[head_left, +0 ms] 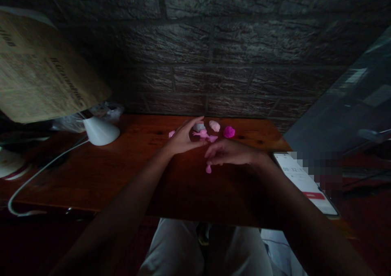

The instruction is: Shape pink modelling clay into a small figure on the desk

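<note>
Head view: we see the left hand [182,137] spread wide, thumb and fingers apart, gripping nothing that we can make out. At its three o'clock, in that gap, lies the branched pink piece [202,135], probably light, soft and easily dented, best taken gently by its middle. At eight o'clock of the curled right hand [225,150], the small pink piece [208,169] meets the fingertips; whether pinched, we cannot tell.

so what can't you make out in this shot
In the head view:
Small pale-pink lump: partly hidden behind the left hand.
Pink round-ended piece: upper part hidden by the right fingers, so the grip is unclear.
White-screened flat phone: upper right corner covered by pixelated blocks.
Tan printed-paper lampshade: cut off by the left edge.
</note>
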Action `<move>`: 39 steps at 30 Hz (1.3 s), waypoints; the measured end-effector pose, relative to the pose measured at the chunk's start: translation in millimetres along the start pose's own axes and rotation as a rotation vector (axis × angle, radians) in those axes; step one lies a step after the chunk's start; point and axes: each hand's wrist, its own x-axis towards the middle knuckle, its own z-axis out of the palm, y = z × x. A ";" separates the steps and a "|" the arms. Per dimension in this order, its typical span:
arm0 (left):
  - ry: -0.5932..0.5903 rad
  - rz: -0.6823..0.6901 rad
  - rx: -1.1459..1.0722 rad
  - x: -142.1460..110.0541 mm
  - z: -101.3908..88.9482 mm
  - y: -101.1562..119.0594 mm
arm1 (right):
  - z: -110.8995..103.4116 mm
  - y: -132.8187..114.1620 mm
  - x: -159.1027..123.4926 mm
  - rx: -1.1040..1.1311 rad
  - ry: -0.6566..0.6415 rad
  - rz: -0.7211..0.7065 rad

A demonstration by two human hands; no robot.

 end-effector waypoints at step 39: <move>0.494 0.021 0.092 8.2 -11.1 26.7 | -7.5 -11.1 -6.0 0.315 0.504 -0.130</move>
